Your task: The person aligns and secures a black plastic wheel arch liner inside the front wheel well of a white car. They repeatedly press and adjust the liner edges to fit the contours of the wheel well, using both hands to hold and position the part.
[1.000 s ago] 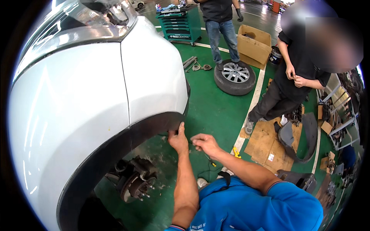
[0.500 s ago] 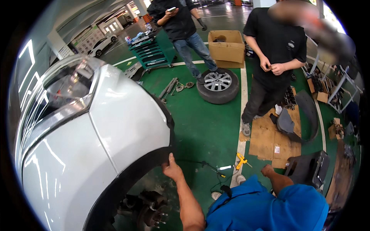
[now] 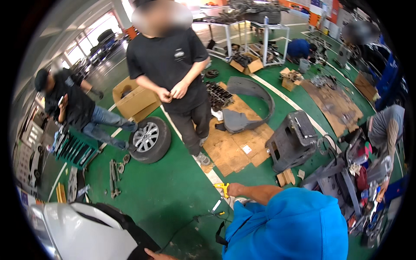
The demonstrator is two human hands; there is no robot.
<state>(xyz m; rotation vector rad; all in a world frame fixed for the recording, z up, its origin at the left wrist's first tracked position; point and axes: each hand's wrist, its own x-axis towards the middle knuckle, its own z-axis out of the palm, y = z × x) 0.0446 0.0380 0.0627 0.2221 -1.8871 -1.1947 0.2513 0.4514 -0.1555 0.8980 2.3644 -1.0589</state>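
At the bottom edge, my left hand (image 3: 159, 255) grips the black wheel-arch trim (image 3: 141, 237) of a white car (image 3: 93, 240). Much of that hand is cut off, and its fingertips are hidden behind the trim. My right arm stretches forward, and my right hand (image 3: 235, 190) is closed at the right end of a yellow pistol-shaped tool (image 3: 222, 186). The tool appears low over the white floor line, and its far end is covered by the hand. Close by on the green floor lie a thin white strip (image 3: 216, 205) and a black cable (image 3: 186, 223).
A person in black (image 3: 173, 65) stands ahead, and another (image 3: 73, 95) holds a phone at left. A wheel (image 3: 161, 143), a cardboard box (image 3: 138, 99), cardboard sheets (image 3: 242, 149) bearing a black curved liner (image 3: 260, 93), and a grey step stool (image 3: 294, 138) stand around. A cluttered cart (image 3: 342, 186) is at right.
My view has swung right, so the car slides to the lower left. My right hand has come from beside the yellow tool to its end. My left hand stays at the trim.
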